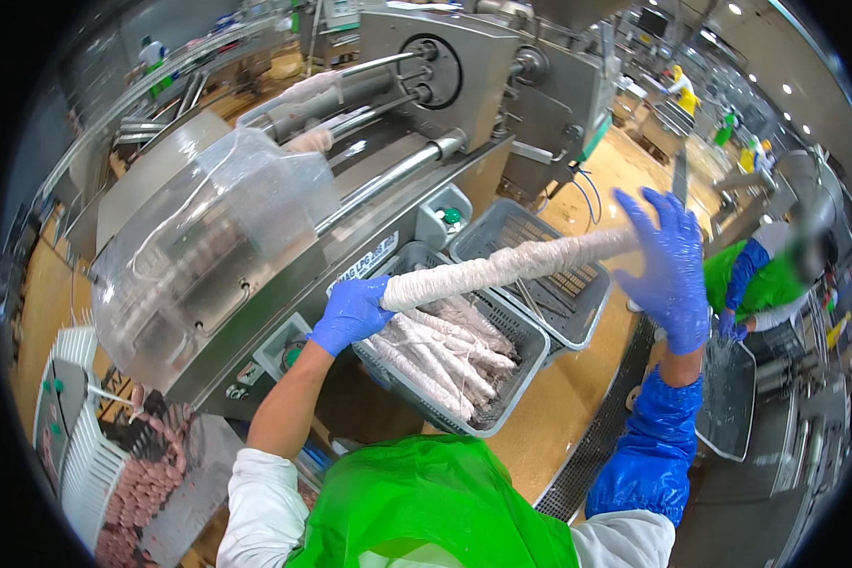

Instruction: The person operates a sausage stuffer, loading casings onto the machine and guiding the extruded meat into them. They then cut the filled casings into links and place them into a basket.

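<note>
A long, wrinkled whitish stick of gathered sausage casing (502, 270) stretches across the middle, above a grey plastic basket (523, 393). My left hand (352, 314), in a blue glove, is closed around its left end. At the stick's raised right end is my right hand (670, 270), also blue-gloved and a little blurred. Its fingers are spread apart, and whether the palm touches the stick I cannot tell. Several similar casing sticks (435, 355) lie side by side in the basket below.
A steel sausage machine (379, 57) with horizontal tubes and a clear cover (275, 208) stands left and ahead. Behind the basket is a second grey basket (587, 322). Linked sausages (147, 483) lie at lower left. To the right, a co-worker in a green apron (724, 279) bends over a tub (750, 417).
</note>
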`<state>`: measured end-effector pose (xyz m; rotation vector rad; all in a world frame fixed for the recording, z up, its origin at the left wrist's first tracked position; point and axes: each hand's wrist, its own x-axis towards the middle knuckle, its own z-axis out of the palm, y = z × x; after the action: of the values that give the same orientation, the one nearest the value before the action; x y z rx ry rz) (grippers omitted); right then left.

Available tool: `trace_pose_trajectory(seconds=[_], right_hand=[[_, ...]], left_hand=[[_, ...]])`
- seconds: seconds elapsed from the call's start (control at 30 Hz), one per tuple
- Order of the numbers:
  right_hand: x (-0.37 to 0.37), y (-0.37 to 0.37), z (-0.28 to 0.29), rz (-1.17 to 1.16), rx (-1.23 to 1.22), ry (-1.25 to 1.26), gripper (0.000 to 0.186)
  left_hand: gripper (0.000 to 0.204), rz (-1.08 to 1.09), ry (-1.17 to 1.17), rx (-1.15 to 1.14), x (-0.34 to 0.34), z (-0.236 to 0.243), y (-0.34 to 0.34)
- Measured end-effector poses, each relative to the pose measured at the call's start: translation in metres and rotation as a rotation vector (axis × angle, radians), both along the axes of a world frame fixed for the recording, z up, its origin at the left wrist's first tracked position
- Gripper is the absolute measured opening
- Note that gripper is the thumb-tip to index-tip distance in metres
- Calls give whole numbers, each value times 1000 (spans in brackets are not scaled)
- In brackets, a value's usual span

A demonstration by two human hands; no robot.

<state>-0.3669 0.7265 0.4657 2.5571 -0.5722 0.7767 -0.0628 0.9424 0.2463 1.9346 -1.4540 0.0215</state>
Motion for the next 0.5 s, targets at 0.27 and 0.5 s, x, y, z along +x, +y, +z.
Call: trace_pose_trajectory(seconds=[0.27, 0.5], right_hand=[[36, -64, -131, 198, 276, 177, 40], [73, -28, -105, 411, 254, 8, 43]], left_hand=[[25, 122, -220, 273, 15, 36, 19], [21, 261, -261, 363, 21, 48, 59]])
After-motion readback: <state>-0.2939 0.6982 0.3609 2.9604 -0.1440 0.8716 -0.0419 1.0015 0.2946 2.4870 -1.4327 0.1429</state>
